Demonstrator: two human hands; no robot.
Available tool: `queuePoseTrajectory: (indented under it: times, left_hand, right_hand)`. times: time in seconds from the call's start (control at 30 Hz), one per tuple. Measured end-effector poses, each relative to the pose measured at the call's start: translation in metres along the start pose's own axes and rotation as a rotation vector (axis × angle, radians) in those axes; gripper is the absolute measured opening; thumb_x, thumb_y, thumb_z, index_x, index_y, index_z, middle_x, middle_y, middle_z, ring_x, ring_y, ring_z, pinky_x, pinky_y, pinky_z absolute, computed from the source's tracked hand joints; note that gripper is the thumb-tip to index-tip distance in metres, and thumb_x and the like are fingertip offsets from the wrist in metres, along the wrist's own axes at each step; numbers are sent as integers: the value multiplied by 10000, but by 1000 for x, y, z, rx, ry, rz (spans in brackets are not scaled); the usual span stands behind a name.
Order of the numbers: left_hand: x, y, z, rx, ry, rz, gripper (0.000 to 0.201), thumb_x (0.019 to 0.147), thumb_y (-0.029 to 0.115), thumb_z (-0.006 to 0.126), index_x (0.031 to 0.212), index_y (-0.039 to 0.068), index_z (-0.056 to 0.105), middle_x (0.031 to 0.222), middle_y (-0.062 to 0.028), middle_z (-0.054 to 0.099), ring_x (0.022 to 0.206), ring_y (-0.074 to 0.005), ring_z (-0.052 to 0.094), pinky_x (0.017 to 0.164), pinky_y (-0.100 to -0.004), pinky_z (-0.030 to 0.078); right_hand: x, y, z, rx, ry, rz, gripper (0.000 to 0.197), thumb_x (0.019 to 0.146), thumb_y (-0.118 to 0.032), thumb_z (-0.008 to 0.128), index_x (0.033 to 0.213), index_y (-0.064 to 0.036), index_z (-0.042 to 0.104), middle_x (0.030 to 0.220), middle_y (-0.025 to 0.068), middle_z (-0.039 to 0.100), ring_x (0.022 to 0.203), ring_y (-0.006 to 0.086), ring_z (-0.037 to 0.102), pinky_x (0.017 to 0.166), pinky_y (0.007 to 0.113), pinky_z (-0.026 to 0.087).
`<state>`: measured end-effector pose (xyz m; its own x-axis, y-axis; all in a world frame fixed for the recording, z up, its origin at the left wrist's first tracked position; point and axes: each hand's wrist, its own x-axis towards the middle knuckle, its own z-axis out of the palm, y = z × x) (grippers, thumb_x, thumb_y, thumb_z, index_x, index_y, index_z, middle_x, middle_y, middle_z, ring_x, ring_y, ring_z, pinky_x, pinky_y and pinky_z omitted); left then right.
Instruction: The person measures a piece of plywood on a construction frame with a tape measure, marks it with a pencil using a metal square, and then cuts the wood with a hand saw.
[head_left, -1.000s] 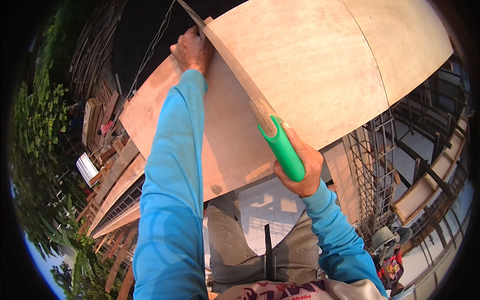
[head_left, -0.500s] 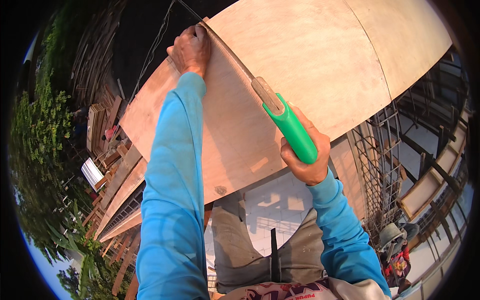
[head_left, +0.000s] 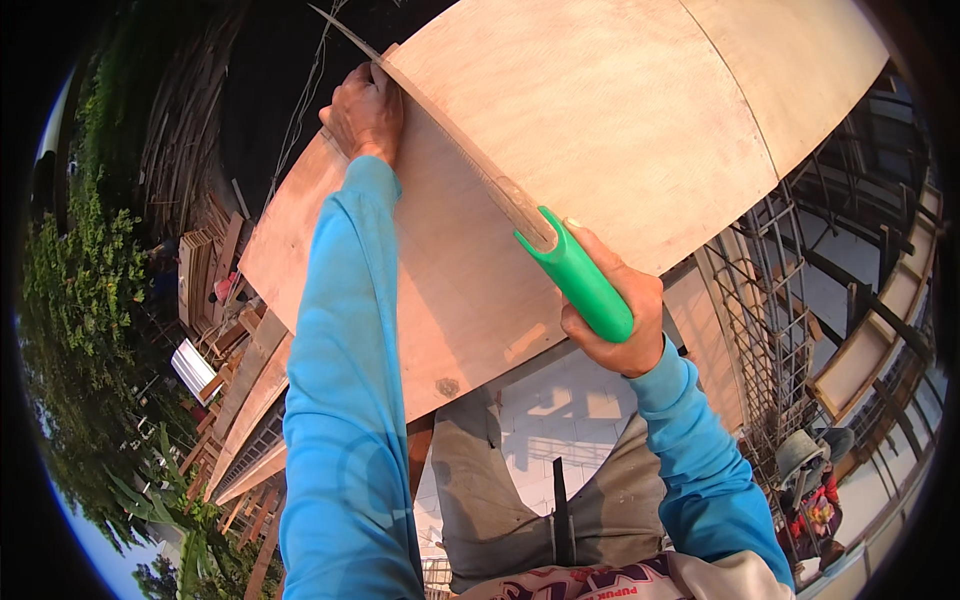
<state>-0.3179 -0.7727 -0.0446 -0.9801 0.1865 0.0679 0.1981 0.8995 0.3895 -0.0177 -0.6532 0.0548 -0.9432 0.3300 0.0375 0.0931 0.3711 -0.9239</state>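
Observation:
A handsaw with a green handle (head_left: 590, 285) lies diagonally over a large light-brown plywood sheet (head_left: 590, 110). My right hand (head_left: 630, 310) is closed round the handle near the sheet's near edge. The long blade (head_left: 450, 140) runs up and left, its narrow tip reaching past the far edge. Just left of the blade, my left hand (head_left: 365, 115) grips the plywood's far-left edge with curled fingers; its fingertips are hidden. The teeth where they meet the wood are hard to make out.
Steel rebar cages (head_left: 775, 300) stand below the sheet at right, near a wooden frame (head_left: 860, 365). Another person in a grey hat (head_left: 798, 455) is at lower right. Stacked timber (head_left: 200, 270) and a dark ribbed piece lie at left, beside trees (head_left: 85, 290). Pale floor tiles show below.
The saw has been drawn back slightly toward me and its blade looks turned flatter, with the tip now in view. My left hand keeps its grip on the plywood. The whole view has shifted slightly.

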Motion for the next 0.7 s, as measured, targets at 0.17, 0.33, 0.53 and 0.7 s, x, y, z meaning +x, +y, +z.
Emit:
queuePoseTrajectory:
  times: [0.17, 0.33, 0.53, 0.7]
  left_hand:
    - [-3, -4, -7, -76, -47, -32, 424, 914, 465, 520, 996, 103, 725, 961, -170, 704, 949, -351, 649, 834, -416, 388]
    - [1, -2, -3, -89, -42, -47, 389, 901, 422, 535, 1048, 110, 714, 981, -168, 706, 951, -349, 662, 834, -418, 431]
    - [-6, -9, -1, -146, -72, -62, 400, 904, 440, 524, 1047, 118, 714, 972, -166, 708, 951, -351, 662, 852, -424, 458]
    - [2, 1, -5, 28, -6, -13, 437, 935, 447, 467, 1029, 101, 717, 966, -172, 707, 949, -361, 658, 856, -424, 448]
  right_hand:
    - [25, -5, 4, 33, -45, -4, 720, 665, -23, 724, 1356, -43, 525, 1203, 164, 655, 999, 333, 678, 813, 358, 567]
    - [28, -8, 1, 109, -4, -8, 727, 694, -57, 720, 1386, -95, 501, 1200, 143, 660, 993, 339, 675, 815, 369, 567]
    - [39, -8, 12, 97, -43, 75, 732, 702, -53, 719, 1396, -86, 487, 1157, 172, 670, 978, 358, 673, 813, 373, 566]
    - [8, -2, 2, 193, 0, 68, 751, 684, -52, 743, 1392, -77, 491, 1101, 208, 670, 916, 383, 668, 770, 387, 557]
